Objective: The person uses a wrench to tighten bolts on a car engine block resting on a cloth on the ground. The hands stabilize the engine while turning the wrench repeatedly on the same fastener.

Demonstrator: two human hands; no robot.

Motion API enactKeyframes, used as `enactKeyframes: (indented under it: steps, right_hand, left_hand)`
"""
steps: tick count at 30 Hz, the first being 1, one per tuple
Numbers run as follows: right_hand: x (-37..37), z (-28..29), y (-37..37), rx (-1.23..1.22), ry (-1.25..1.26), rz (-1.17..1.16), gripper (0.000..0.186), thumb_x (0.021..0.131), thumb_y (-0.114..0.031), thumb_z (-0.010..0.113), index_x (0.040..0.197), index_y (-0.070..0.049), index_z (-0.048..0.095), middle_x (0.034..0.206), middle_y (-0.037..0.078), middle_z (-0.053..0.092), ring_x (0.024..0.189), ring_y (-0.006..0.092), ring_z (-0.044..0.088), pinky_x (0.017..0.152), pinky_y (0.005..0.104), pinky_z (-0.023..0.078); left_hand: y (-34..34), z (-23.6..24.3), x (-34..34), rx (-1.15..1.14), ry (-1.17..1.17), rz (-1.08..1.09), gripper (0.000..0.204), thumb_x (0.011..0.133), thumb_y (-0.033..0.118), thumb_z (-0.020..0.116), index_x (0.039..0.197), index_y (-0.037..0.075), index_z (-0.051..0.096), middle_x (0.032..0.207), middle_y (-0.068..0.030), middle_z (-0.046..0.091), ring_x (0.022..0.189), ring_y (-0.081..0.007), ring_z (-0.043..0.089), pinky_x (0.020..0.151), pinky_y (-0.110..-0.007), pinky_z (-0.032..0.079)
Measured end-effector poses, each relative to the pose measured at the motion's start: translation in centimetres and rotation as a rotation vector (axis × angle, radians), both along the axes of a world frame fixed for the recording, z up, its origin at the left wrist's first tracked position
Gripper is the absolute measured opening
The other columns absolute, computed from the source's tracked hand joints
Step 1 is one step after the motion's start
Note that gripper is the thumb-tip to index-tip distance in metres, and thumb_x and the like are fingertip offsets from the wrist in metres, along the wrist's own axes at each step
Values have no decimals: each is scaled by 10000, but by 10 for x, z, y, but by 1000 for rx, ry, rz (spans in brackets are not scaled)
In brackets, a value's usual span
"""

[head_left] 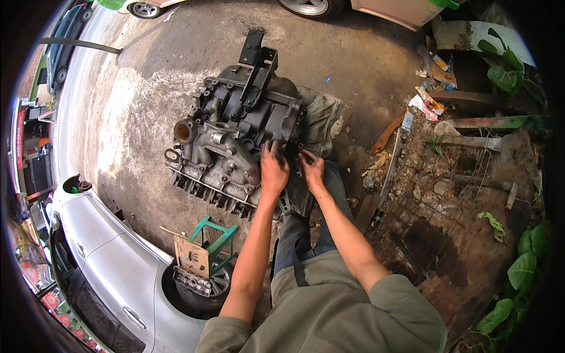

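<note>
Grey-metal engine (226, 144) | left fingers (275, 148), right fingers (308, 155) at its edge, grip unclear | ground (132, 117) spreads leftward

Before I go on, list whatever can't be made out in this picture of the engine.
In the head view:
Engine surface beneath the left hand: hidden by that hand.
Whatever the right hand may pinch: too small and dark.
The cloth's left part: hidden by the engine.
Small parts on the brown board: too small to identify.
Pale car: cut off by the upper edge.
</note>
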State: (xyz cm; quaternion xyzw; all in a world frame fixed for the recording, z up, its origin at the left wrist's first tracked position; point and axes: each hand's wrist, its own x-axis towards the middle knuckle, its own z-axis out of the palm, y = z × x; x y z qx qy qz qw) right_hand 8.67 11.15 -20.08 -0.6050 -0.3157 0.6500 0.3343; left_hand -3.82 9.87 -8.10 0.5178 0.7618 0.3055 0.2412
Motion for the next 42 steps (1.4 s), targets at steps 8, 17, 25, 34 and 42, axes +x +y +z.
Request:
enactKeyframes:
  steps: [8, 17, 25, 34, 42]
  right_hand:
    - [16, 30, 21, 57, -25, -48, 156, 982, -80, 660, 1018, 70, 642, 898, 96, 703, 813, 212, 756, 666, 317, 605]
    - [19, 58, 80, 340, -313, 130, 215, 1034, -150, 575, 964, 27, 475, 732, 151, 660, 592, 214, 706, 509, 346, 565]
    - [3, 71, 82, 491, -373, 33, 225, 997, -136, 622, 994, 31, 471, 702, 169, 668, 590, 271, 710, 532, 391, 553]
    - [-7, 59, 87, 453, -369, 79, 202, 968, -77, 637, 978, 41, 473, 697, 147, 660, 561, 208, 690, 507, 348, 579]
    - [-14, 62, 100, 395, -372, 207, 212, 979, -107, 618, 938, 92, 556, 705, 165, 641, 567, 228, 702, 501, 361, 594]
  left_hand:
    - [1, 2, 0, -33, -21, 3, 446, 812, -11, 582, 1258, 0, 573, 1257, -229, 543, 1210, -452, 493, 1029, -482, 425]
    - [0, -4, 4, 131, 75, 34, 392, 812, -60, 536, 1182, 32, 627, 1131, -204, 587, 1101, -440, 558, 952, -468, 456]
    - [2, 1, 6, 93, 83, 59, 370, 823, -43, 540, 1178, 22, 624, 1132, -210, 583, 1096, -439, 558, 946, -470, 457]
    - [0, -3, 0, -112, -3, 14, 490, 854, 6, 572, 1343, 2, 528, 1388, -290, 488, 1307, -481, 440, 1102, -491, 396]
    - [2, -7, 6, 121, 74, 79, 366, 821, -53, 528, 1167, 17, 625, 1122, -207, 590, 1092, -435, 564, 942, -467, 461]
